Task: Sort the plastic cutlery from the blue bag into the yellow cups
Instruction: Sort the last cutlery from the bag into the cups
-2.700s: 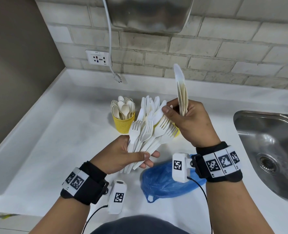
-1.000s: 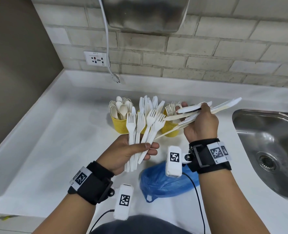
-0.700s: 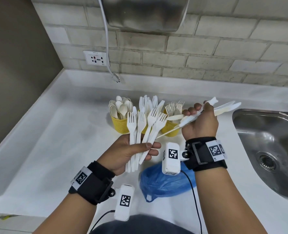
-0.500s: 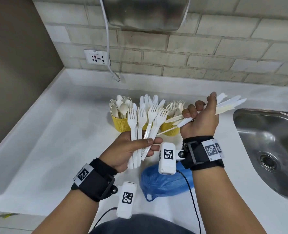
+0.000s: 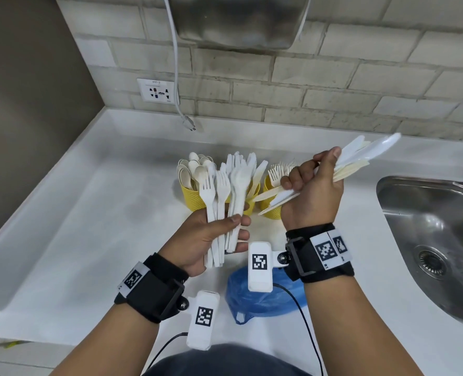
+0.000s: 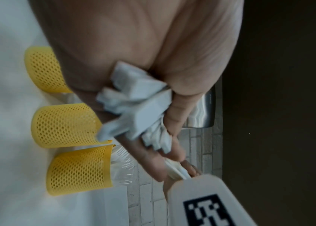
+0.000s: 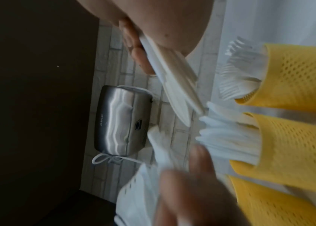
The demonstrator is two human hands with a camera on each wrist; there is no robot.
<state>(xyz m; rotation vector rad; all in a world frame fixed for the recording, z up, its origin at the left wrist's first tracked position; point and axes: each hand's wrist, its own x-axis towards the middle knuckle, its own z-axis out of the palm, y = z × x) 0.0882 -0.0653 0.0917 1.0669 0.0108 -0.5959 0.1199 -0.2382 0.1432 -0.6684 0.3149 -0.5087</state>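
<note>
We see three cups [image 5: 191, 195] in a row on the surface [image 5: 89, 226], near the back wall. The bag [image 5: 263, 299] lies in front of them, the sink [image 5: 428, 234] to their right, and the wall socket [image 5: 157, 90] behind and to the left.

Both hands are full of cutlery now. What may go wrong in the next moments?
The right hand grips a splayed bundle of knives pointing toward the sink; one may slip out and fall in. The left hand holds forks fanned just in front of the yellow cups, so a careless move may tip a cup. With no hand free, pieces may land in the wrong cup.
</note>
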